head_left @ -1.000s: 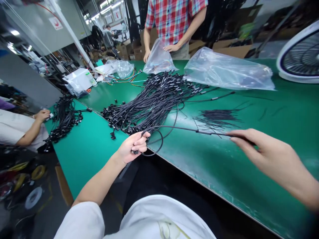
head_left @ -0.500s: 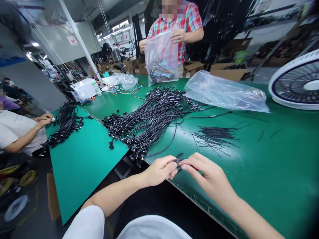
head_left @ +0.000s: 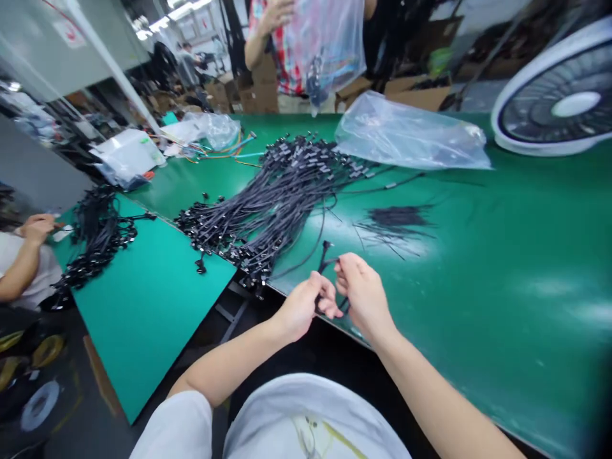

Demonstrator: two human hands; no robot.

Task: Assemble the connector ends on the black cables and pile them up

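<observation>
Black cable [head_left: 323, 260] was gripped in the curled left hand [head_left: 303, 307] | it was pinched by the right hand [head_left: 364, 293] | cable pile [head_left: 277, 204] was spread beyond, on green table [head_left: 502, 255]

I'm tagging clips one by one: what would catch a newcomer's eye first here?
Probably the pile of black cables across the middle of the green table. Nearer, the left hand and right hand hold a black cable near the table's front edge. A white fan stands out at upper right.
</observation>
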